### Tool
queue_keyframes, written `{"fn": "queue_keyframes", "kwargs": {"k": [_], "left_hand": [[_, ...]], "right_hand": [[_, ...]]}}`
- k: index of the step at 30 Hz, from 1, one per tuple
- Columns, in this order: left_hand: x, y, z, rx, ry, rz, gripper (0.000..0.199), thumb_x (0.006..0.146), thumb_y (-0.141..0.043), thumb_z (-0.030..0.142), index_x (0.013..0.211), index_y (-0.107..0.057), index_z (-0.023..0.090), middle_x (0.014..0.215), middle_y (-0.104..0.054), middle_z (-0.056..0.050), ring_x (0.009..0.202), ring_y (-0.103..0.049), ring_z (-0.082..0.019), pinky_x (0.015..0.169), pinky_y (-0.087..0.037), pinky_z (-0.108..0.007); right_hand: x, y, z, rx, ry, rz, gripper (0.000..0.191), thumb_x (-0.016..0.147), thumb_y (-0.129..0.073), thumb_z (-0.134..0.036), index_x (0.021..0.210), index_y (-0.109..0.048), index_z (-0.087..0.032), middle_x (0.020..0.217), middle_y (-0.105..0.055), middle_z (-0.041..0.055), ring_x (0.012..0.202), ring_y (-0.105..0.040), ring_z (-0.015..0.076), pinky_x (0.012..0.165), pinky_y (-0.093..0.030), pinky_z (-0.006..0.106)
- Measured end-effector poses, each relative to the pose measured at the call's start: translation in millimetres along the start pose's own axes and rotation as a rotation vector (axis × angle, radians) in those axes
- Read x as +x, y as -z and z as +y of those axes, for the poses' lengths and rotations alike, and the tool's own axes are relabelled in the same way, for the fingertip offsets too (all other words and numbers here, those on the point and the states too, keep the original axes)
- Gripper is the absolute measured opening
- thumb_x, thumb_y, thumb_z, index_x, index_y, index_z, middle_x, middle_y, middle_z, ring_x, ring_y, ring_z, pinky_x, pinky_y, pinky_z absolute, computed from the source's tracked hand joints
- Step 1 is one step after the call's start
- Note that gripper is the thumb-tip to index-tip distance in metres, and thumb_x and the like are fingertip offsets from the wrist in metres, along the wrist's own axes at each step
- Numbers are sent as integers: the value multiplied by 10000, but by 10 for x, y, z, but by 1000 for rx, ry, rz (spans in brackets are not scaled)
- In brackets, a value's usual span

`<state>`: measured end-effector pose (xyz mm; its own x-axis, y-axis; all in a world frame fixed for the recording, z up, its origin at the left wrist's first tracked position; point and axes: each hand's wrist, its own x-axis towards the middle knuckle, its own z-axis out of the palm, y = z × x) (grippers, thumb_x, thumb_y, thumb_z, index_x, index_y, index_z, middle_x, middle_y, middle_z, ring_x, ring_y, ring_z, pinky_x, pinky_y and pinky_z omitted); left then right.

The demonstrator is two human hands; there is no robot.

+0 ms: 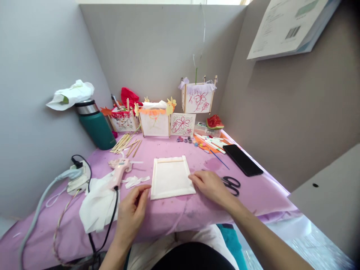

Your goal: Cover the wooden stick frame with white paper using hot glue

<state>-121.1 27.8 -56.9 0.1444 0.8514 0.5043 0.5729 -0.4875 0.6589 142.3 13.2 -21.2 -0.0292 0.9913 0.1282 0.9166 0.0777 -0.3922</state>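
A square white panel [172,177] with a folded white border lies flat on the pink-covered table, a thin stick showing along its far edge. At its left edge is my left hand [134,206], thumb and fingertips brought together near the lower corner. My right hand [209,185] has its fingers closed at the panel's right edge, touching or nearly touching it. Whether either hand pinches the edge is too small to tell. Black scissors [231,185] lie just right of my right hand, partly hidden by it. White scraps [135,181] sit left of the panel.
A pink glue gun [119,173] with its black cord lies at the left on white cloth [97,204], near a power strip [78,178]. Behind are sticks [126,144], a green bottle [97,125] and decorated boxes [154,123]. Markers [210,141] and a phone [243,160] lie right.
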Motion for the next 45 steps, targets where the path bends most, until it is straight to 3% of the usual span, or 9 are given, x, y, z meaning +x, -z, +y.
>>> {"fn": "queue_keyframes", "kwargs": {"k": [7,12,15,22,25,29,33,41,45], "left_hand": [[-90,88,-47,264,-266,-132,238,918,-448,194,1032,-656,181,801,-621,-51,757,-592,-183,683,-470,-297],[-124,25,-78,484,-391,-186,282,882,-433,100,1035,-661,165,795,-597,-64,733,-558,-208,673,-431,-355],[-127,0,-77,505,-394,-194,291,866,-429,73,1022,-659,157,803,-605,-69,745,-568,-211,678,-422,-359],[-107,-6,-66,412,-277,-180,269,876,-423,141,959,-674,193,795,-633,-58,772,-602,-230,705,-438,-378],[-37,83,-65,207,-79,-207,233,903,-431,276,973,-643,206,748,-631,-22,711,-616,-192,661,-468,-317],[9,214,-48,130,170,-84,268,880,-461,386,1010,-618,213,700,-619,13,620,-598,-162,595,-472,-267],[-75,209,-19,271,44,-129,251,895,-429,298,966,-660,227,912,-668,-27,828,-636,-186,763,-483,-298],[-235,92,31,717,-247,-210,330,843,-469,101,1060,-685,224,777,-609,-27,697,-612,-189,591,-470,-287],[-233,129,-38,617,-303,-178,351,872,-441,108,1134,-648,214,784,-595,-26,685,-596,-170,599,-476,-273]], "right_hand": [[-264,-107,9,-111,325,162,296,945,-472,-251,707,-636,-183,760,-597,35,745,-523,174,770,-371,313],[-267,-224,26,-159,345,210,288,940,-471,-223,711,-637,-173,754,-599,51,759,-502,187,757,-359,327],[-290,-293,10,-88,269,219,286,940,-466,-218,717,-638,-169,770,-606,61,779,-505,195,754,-358,328],[-262,-269,16,40,124,196,272,930,-477,-210,734,-660,-166,789,-643,64,792,-574,198,730,-405,301],[-197,-96,130,128,122,114,302,928,-480,-243,686,-654,-195,684,-654,-9,657,-599,140,605,-417,226],[-212,18,196,188,60,87,297,928,-450,-263,746,-677,-208,704,-687,-13,661,-628,152,598,-426,236],[-313,-79,120,166,82,101,231,906,-472,-233,881,-701,-214,901,-704,29,846,-639,199,756,-443,297],[-367,-233,79,100,176,147,233,924,-469,-207,885,-699,-197,879,-654,48,830,-600,191,749,-445,299],[-363,-255,92,100,181,160,219,919,-485,-203,873,-699,-206,872,-643,43,826,-593,187,738,-445,294]]}}
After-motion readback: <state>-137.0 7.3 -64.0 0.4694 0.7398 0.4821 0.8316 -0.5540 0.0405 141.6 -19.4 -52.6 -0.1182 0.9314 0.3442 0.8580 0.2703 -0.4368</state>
